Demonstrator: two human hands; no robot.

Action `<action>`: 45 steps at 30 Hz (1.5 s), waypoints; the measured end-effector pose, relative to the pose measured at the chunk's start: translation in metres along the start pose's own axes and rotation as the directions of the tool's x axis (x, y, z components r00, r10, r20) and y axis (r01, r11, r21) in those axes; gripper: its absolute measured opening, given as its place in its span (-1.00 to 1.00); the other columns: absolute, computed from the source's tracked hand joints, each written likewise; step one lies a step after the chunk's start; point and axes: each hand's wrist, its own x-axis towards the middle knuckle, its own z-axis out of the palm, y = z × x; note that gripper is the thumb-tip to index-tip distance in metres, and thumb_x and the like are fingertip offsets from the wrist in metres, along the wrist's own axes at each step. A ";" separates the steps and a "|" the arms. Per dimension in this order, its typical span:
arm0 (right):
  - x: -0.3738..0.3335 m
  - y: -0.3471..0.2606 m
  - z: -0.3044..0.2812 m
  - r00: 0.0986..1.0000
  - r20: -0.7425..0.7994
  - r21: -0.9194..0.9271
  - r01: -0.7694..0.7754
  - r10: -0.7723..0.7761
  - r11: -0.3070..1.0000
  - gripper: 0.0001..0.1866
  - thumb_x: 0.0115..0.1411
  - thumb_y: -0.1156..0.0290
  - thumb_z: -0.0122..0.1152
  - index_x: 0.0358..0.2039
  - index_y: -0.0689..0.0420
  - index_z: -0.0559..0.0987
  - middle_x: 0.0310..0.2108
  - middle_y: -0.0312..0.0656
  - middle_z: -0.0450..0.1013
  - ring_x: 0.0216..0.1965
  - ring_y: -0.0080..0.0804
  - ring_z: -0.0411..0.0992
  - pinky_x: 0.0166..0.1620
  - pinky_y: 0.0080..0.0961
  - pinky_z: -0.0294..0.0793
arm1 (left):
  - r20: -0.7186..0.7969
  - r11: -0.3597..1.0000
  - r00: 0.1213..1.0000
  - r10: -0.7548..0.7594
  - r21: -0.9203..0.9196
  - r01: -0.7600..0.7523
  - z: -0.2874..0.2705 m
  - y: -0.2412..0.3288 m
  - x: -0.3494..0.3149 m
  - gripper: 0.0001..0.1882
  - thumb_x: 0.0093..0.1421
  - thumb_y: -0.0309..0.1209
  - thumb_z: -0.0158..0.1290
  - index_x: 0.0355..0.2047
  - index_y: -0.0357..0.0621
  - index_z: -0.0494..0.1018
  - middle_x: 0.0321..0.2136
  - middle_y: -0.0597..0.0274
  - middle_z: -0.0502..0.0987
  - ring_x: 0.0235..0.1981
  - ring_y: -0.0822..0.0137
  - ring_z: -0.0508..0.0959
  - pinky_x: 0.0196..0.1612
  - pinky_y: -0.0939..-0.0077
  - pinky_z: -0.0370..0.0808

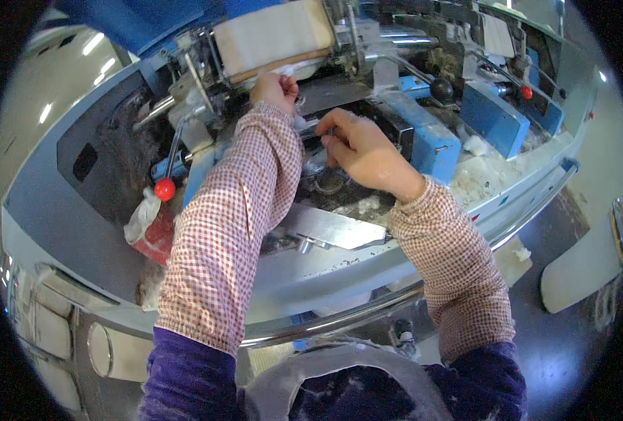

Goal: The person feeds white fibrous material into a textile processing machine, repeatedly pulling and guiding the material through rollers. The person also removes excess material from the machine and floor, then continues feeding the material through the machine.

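My left hand (pixel 275 90) reaches far into a blue and grey textile machine, its fingers curled closed just below a wide, pale roller (pixel 273 38). White fibre (pixel 299 68) lies along the roller's lower edge beside those fingers, and a small tuft (pixel 299 123) hangs below them. What the left fingers hold, if anything, is hidden. Closer to me and to the right, my right hand (pixel 364 151) is bent in a loose pinch over the dark machine bed. No thing can be made out between its thumb and fingers. Checked sleeve covers (pixel 220 224) are on both forearms.
A red-knobbed lever (pixel 164 188) and a red pouch with white fluff (pixel 151 231) are at left. A metal plate (pixel 336 228) lies below my hands. Blue blocks (pixel 424 133) and a black-knobbed lever (pixel 441 90) stand right. A curved rail (pixel 339 317) runs along the front.
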 end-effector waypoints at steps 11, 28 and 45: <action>-0.044 -0.001 -0.020 0.990 -0.054 -0.074 -0.134 0.131 0.988 -0.84 0.12 0.49 0.00 -0.30 0.26 0.45 -0.45 0.13 0.45 -0.35 0.11 0.43 -0.29 -0.18 0.39 | 0.256 0.988 0.960 -0.111 0.132 0.079 -0.002 -0.004 0.008 -0.84 0.14 -0.55 -0.12 -0.24 -0.29 0.28 -0.41 0.03 0.42 -0.56 0.36 0.44 -0.51 0.56 0.46; -0.107 -0.019 -0.036 0.979 -0.184 -0.158 -0.114 0.084 0.981 -0.91 0.10 0.53 0.06 -0.36 0.24 0.42 -0.42 0.00 0.41 -0.37 -0.06 0.42 -0.32 -0.31 0.39 | 0.536 0.303 0.562 -0.630 0.836 -0.458 0.012 -0.003 -0.084 -0.74 0.20 -0.23 -0.08 -0.33 -0.18 0.43 -0.55 0.33 0.47 -0.65 0.56 0.42 -0.69 0.69 0.28; -0.200 -0.018 -0.074 0.875 -0.470 -0.447 -0.124 -0.114 0.886 -0.88 0.06 0.63 0.10 -0.34 0.23 0.46 -0.36 -0.06 0.42 -0.31 -0.14 0.42 -0.22 -0.41 0.39 | 0.226 0.987 0.962 -0.154 0.077 0.140 -0.016 0.026 0.069 -0.74 0.22 -0.47 -0.07 -0.15 -0.40 0.22 -0.30 -0.06 0.37 -0.33 0.15 0.46 -0.27 0.36 0.54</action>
